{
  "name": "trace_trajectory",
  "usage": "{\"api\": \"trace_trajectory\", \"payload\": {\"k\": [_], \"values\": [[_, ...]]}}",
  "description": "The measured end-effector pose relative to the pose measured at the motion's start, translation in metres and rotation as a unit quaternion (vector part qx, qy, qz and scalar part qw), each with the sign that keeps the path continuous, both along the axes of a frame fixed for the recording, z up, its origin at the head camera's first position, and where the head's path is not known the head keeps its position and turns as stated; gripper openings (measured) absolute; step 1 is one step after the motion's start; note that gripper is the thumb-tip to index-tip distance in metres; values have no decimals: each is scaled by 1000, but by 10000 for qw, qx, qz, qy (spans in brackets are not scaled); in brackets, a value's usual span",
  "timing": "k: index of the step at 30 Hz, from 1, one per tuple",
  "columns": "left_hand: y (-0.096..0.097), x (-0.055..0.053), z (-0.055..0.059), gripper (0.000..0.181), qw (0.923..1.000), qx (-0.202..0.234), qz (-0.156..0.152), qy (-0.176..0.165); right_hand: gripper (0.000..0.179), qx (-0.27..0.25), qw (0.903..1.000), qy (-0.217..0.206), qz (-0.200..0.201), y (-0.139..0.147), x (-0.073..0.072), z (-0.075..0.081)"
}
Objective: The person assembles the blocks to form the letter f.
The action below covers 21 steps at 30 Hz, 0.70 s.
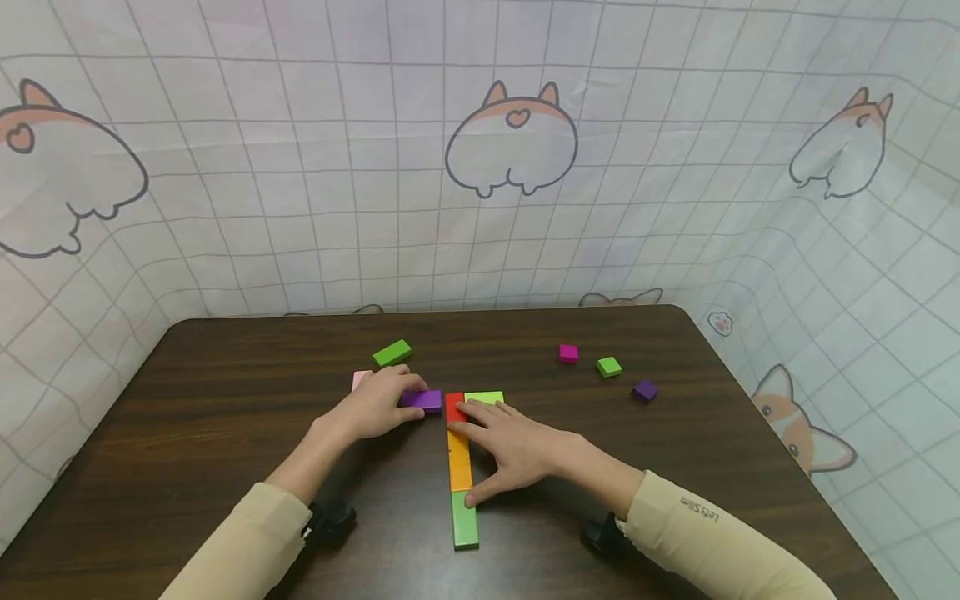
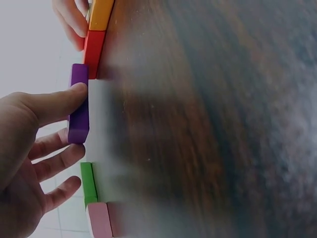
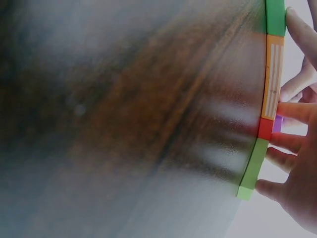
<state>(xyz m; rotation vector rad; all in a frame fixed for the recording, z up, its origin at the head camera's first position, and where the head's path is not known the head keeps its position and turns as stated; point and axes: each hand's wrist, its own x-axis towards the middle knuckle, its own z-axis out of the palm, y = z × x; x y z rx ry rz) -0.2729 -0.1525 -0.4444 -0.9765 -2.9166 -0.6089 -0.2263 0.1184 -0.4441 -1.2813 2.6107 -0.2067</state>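
Note:
My left hand [image 1: 380, 403] pinches a purple block [image 2: 79, 104] between thumb and fingers. The block's right end lies just left of a red block [image 1: 455, 408], a small gap apart in the head view. Below the red block, an orange block [image 1: 459, 462] and a green block [image 1: 465, 521] continue a straight row toward me. A light green block [image 3: 254, 166] extends rightward from the red one. My right hand [image 1: 521, 450] spreads over this corner, fingertips touching the row's blocks and the thumb at the green block. A pink block [image 1: 361, 378] is partly hidden behind my left hand.
Another green block [image 1: 392, 353] lies beyond my left hand. At the back right are a magenta block [image 1: 568, 354], a small green block [image 1: 609, 367] and a dark purple block [image 1: 645, 392]. A cloth with a grid pattern [image 1: 360, 208] hangs behind the dark wooden table [image 1: 225, 400].

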Motion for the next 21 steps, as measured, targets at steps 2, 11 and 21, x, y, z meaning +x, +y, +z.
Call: {"api": "trace_trajectory", "payload": {"k": [2,11,21], "values": [[1,0,0,30,10000,-34,14,-20,104,8,10000,2,1,0,0,0],[5,-2,-3,31,9995,-325,-6,-43,103,-11,10000,-34,24,0,1,0],[9,-3,-3,31,9992,-381,-75,-86,102,-70,9999,-70,23,1,0,0]]}}
